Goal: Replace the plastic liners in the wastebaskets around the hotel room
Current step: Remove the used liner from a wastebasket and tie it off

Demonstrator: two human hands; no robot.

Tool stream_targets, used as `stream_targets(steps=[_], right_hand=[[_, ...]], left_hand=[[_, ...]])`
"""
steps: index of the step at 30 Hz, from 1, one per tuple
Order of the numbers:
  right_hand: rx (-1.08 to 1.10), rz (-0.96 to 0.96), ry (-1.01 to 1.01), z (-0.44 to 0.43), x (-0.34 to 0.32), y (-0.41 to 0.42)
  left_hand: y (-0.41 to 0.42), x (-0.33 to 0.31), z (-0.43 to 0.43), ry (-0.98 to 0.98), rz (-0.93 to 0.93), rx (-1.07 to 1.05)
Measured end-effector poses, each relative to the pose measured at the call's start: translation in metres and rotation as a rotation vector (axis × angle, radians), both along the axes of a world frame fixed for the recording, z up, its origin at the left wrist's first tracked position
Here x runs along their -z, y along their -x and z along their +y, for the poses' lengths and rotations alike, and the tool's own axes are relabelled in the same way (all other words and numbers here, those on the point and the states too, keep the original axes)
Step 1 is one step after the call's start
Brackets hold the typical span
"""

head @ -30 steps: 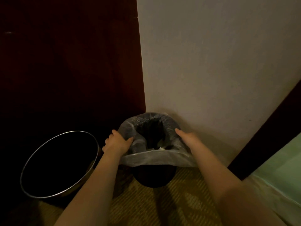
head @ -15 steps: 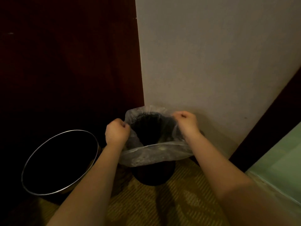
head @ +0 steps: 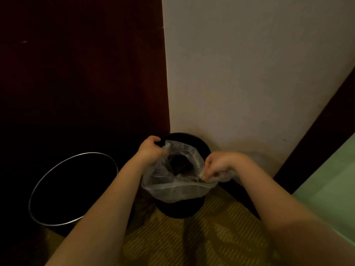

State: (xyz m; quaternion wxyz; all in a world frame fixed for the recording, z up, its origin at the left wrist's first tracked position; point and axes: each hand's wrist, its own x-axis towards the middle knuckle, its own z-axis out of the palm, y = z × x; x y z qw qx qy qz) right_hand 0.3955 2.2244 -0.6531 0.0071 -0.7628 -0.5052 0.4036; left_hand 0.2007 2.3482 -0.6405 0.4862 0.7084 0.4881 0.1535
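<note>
Both hands pinch the thin see-through plastic liner (head: 172, 189) at its top edge: the left hand (head: 149, 151) bunches the far left side, the right hand (head: 221, 166) curls round the right side. It sits in the small round black wastebasket (head: 180, 210) by the wall (head: 249, 73). It looks light, soft, slippery and easy to rip, so I think the bunched-up edge is the best place to hold. Most of the liner hangs between and below the hands.

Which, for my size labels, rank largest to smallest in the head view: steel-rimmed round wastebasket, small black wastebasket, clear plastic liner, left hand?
1. steel-rimmed round wastebasket
2. small black wastebasket and clear plastic liner: alike, unranked
3. left hand
</note>
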Motion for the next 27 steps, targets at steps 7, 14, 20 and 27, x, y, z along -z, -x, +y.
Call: stream_targets(steps=[7,14,20,27], right_hand=[[0.307,-0.072,-0.561,0.012,-0.010,0.019],[-0.010,-0.478,-0.533,0.034,-0.001,0.044],[0.141,-0.319,-0.847,0.029,-0.021,0.037],[0.117,-0.290,-1.012,0.024,-0.037,0.045]], left_hand=[[-0.003,-0.028,-0.012,-0.284,0.088,0.287],[-0.002,-0.053,-0.023,-0.469,0.188,0.451],[0.003,-0.032,-0.002,-0.772,0.181,0.075],[0.001,-0.009,-0.005,0.243,-0.129,0.158]])
